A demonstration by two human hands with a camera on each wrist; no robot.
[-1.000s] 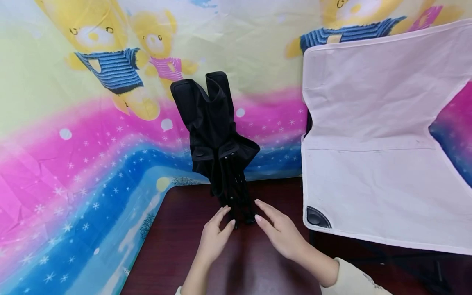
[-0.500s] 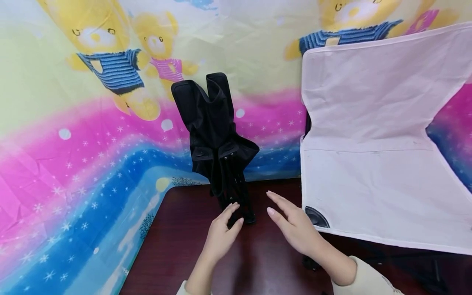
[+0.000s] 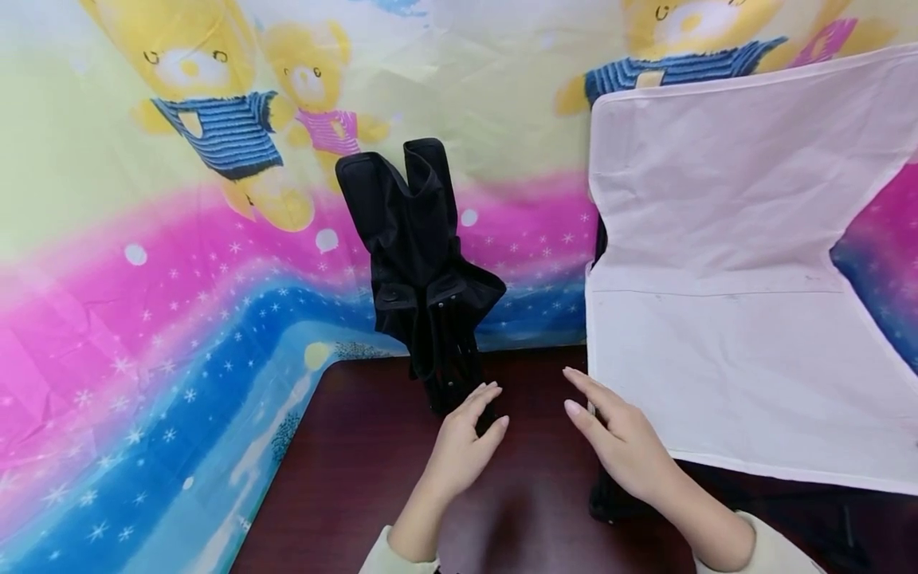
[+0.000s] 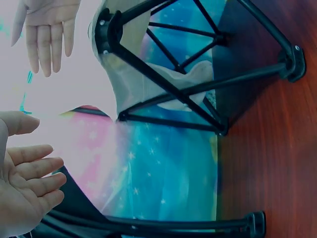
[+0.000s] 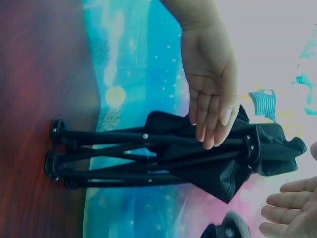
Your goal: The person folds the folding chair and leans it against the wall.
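Hands hover apart near folded black chair and white chair.

The folded chair at the centre of the head view has matt black cloth, softly creased. Its legs look like smooth metal tubing with a low sheen, set with shiny rivets, above plastic-looking feet. At right, the white chair shows matt, lightly wrinkled cloth. The wood-grained table at lower centre is glossy; the backdrop is creased printed cloth.
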